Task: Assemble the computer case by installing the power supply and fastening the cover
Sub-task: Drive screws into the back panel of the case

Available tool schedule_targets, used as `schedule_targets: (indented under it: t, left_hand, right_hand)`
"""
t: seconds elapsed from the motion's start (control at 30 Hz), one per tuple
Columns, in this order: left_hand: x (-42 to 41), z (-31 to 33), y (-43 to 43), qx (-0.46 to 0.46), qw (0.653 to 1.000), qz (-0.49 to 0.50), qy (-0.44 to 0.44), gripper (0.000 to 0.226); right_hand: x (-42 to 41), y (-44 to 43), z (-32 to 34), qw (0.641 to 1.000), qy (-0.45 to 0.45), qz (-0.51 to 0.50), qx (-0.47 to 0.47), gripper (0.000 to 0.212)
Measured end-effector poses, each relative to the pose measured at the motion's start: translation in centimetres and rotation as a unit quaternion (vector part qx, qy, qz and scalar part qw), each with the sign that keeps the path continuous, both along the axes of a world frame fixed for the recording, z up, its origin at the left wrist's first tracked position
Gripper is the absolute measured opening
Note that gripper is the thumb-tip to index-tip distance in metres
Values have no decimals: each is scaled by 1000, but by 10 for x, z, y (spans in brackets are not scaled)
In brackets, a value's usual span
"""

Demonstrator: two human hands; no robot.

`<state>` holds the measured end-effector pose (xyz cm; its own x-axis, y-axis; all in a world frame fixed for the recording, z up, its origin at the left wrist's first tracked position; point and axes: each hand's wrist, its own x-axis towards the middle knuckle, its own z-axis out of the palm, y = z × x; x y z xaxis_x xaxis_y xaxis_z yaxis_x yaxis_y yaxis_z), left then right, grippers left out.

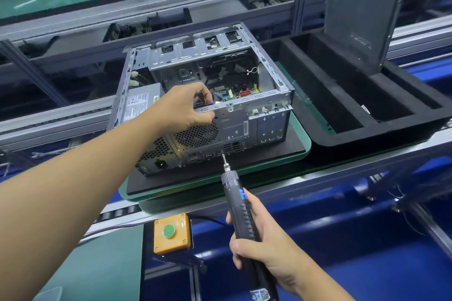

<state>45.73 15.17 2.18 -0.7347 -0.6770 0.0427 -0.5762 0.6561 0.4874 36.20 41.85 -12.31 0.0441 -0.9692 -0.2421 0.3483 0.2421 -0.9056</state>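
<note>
Under the left hand: computer case, bare grey steel, side open, top rear rim gripped by curled fingers. Well right of it: cover, dark, propped upright. Just left: power supply, seated inside. Right hand wrapped round electric screwdriver, bit on rear panel. Recommended: bit square, case braced.

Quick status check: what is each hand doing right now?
Left hand: grips the top rear edge of the computer case.
Right hand: holds the electric screwdriver, bit tip at the rear panel.
</note>
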Motion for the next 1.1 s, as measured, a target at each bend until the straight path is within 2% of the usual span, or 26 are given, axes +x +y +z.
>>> schedule_targets:
  t: [0.6,1.1]
  left_hand:
    - [3,-5,0,-25,999,-6,22,18]
    - [1,-3,1,-50,998,-11,-24,23]
  right_hand:
    - [8,4,-9,1000,5,14,1,87]
    - [10,-1,-16,1000,9,-9,-3,89]
